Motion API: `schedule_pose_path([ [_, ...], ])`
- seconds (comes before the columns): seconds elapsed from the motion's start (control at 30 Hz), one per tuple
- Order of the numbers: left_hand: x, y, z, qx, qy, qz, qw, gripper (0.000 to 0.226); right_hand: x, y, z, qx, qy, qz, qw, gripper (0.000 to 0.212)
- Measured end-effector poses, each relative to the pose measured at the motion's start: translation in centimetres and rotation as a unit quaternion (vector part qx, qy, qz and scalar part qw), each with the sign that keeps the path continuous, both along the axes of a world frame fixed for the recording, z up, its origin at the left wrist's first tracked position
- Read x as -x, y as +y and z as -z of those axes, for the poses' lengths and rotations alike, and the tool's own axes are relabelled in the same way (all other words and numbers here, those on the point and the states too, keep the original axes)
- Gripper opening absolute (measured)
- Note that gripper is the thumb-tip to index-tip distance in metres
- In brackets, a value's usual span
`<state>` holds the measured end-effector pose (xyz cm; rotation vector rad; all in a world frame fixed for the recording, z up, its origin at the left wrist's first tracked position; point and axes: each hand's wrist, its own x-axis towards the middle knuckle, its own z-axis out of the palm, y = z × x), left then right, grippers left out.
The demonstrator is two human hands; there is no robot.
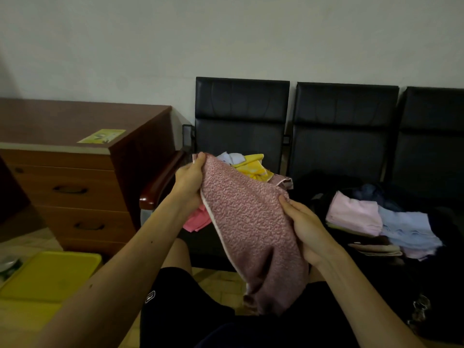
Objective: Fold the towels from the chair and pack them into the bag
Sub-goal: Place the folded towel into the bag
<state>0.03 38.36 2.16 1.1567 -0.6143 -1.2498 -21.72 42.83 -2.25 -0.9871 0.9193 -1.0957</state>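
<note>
fingers (198, 159) of left hand (187, 180) and right hand (307, 231) pinch a mauve towel (251, 222) before black chairs (241, 109), wooden desk (75, 121) alongside.

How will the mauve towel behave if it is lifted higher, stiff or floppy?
Probably floppy: the mauve towel sags and bunches below both hands. Likely light too, since the left hand and right hand hold it just by its edges.

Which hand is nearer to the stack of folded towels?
Right. The right hand grips the pink towel just left of the stack of folded towels; the left hand grips the towel's top corner, farther left, near the wooden armrest.
</note>
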Motion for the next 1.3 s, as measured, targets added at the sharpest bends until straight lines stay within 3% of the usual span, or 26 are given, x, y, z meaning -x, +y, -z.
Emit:
schedule_pose_path([
  [0.07,0.0,0.4,0.8,-0.057,0.085,0.07,0.992,0.038,-0.5,0.2,-0.8,-0.007,-0.024,-0.006,1.0,0.025],
  [0.17,0.3,0.7,2.8,-0.073,0.129,0.087,0.985,0.042,-1.2,0.4,-1.9,-0.004,-0.058,-0.01,0.998,0.024],
  [0.53,3.0,4.8,6.5,-0.045,0.164,0.18,0.969,0.041,-2.1,-0.2,-3.8,-0.036,-0.106,0.026,0.993,0.027],
  [0.57,2.8,4.8,7.5,-0.038,0.17,0.19,0.966,0.05,-2.1,-0.3,-3.9,-0.044,-0.112,0.034,0.992,0.026],
  [0.63,2.5,5.2,8.9,-0.039,0.165,0.216,0.962,0.093,-2.1,-0.6,-4.0,-0.062,-0.114,0.057,0.99,0.025],
  [0.73,2.2,6.2,10.0,-0.034,0.24,0.322,0.915,0.101,-1.6,-1.3,-3.6,-0.089,-0.109,0.101,0.985,0.022],
  [0.8,1.8,6.8,9.9,-0.039,0.21,0.36,0.908,0.105,-1.0,-1.8,-3.1,-0.108,-0.103,0.136,0.979,0.019],
  [0.83,1.7,6.9,10.0,-0.037,0.177,0.354,0.918,0.097,-0.7,-2.2,-2.9,-0.12,-0.105,0.151,0.976,0.02],
  [0.93,1.9,7.4,9.1,0.025,0.015,0.319,0.947,0.041,0.0,-3.2,-2.0,-0.122,-0.148,0.166,0.967,0.039],
  [1.0,2.2,7.1,8.7,0.05,-0.024,0.274,0.96,0.031,0.1,-3.2,-1.5,-0.096,-0.163,0.134,0.973,0.065],
  [1.07,2.0,6.5,7.7,0.068,-0.022,0.212,0.975,0.03,0.2,-2.2,-0.7,-0.074,-0.08,0.068,0.992,0.094],
  [1.1,1.9,6.1,7.1,0.075,-0.021,0.193,0.978,0.028,0.2,-1.4,0.1,-0.073,-0.031,0.029,0.996,0.09],
  [1.2,1.3,5.2,5.4,0.093,-0.043,0.182,0.978,0.027,0.3,0.8,1.9,-0.085,0.01,-0.088,0.992,0.039],
  [1.3,1.0,4.6,4.7,0.099,-0.081,0.148,0.981,0.027,0.6,-0.1,1.4,-0.012,-0.003,-0.047,0.999,0.035],
])
